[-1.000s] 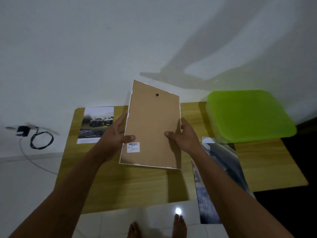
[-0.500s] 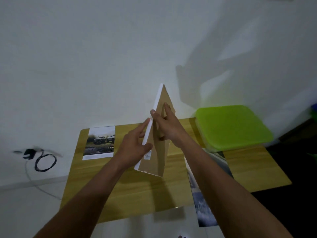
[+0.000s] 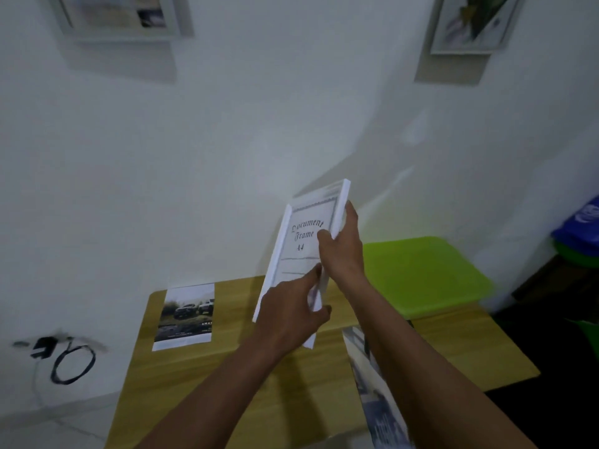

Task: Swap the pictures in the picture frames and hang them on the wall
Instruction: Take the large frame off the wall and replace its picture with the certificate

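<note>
1. The white picture frame [image 3: 301, 241] is held up in the air over the far edge of the table [image 3: 201, 400], roughly mid-way along it. It's tilted, with the front facing the camera. The insert in it reads "Document Frame A4".
2. The left hand [image 3: 288, 315] grips the frame's lower end, fingers wrapped round it and the index finger lying along the front.
3. The right hand [image 3: 343, 251] pinches the frame's right edge higher up, thumb on the front and fingers behind.
4. A car picture [image 3: 186, 314] lies flat near the table's far left corner.
5. Another print [image 3: 379, 393] sits toward the near right and hangs over the near edge.
6. A green container [image 3: 421, 277] is at the far right corner.
7. Two framed pictures hang on the wall, one top left [image 3: 120, 14] and one top right [image 3: 470, 21], both blurry.
8. A black cable [image 3: 73, 364] lies left of the table.
</note>
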The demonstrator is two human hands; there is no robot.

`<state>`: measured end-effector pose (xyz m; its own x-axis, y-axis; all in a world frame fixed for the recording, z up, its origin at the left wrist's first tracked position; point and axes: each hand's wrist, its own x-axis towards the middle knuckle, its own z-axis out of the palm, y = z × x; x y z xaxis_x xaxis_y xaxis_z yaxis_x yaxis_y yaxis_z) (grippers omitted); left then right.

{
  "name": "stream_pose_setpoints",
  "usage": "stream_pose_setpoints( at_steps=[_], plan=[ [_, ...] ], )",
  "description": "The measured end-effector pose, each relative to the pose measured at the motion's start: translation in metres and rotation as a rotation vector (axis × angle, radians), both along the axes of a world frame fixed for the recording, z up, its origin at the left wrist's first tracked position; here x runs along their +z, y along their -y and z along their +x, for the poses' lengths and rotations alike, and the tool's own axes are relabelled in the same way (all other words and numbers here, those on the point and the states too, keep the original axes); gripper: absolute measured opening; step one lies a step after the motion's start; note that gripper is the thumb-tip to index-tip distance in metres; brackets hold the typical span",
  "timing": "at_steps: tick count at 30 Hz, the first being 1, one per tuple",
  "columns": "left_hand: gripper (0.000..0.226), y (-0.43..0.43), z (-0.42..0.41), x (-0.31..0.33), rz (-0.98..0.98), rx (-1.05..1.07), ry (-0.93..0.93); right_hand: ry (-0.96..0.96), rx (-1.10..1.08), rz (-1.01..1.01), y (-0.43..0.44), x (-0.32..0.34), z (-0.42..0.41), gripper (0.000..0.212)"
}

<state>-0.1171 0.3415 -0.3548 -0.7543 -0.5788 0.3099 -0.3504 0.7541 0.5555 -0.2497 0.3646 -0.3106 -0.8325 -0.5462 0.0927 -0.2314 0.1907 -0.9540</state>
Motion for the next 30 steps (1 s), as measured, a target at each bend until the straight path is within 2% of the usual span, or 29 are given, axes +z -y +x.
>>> stream_pose_setpoints(
  at_steps=[4,7,10,12,15,18,21,30],
  plan=[
    [0.068,0.012,-0.001,0.005,0.094,-0.028,-0.094,-0.085,0.001,-0.058,-0.008,0.009,-0.006,0.081],
    [0.06,0.041,0.005,0.007,0.082,0.024,-0.2,-0.045,0.043,-0.159,-0.013,0.017,-0.013,0.08],
    [0.072,0.076,0.011,0.023,0.064,0.103,-0.216,0.022,0.059,-0.246,-0.018,0.025,-0.02,0.08],
    [0.082,0.097,0.015,0.041,0.141,0.159,-0.182,0.05,0.091,-0.29,-0.021,0.033,-0.026,0.082],
    [0.086,0.118,0.02,0.073,0.347,0.081,-0.179,0.071,0.132,-0.338,-0.021,0.047,-0.033,0.087],
    [0.085,0.127,0.025,0.104,0.427,0.007,-0.237,0.058,0.172,-0.367,-0.018,0.062,-0.044,0.091],
    [0.087,0.13,0.024,0.129,0.42,-0.029,-0.297,0.022,0.232,-0.367,-0.014,0.082,-0.059,0.092],
    [0.09,0.137,-0.02,0.199,0.248,0.02,-0.415,-0.253,0.336,-0.305,0.006,0.157,-0.118,0.098]
  ],
)
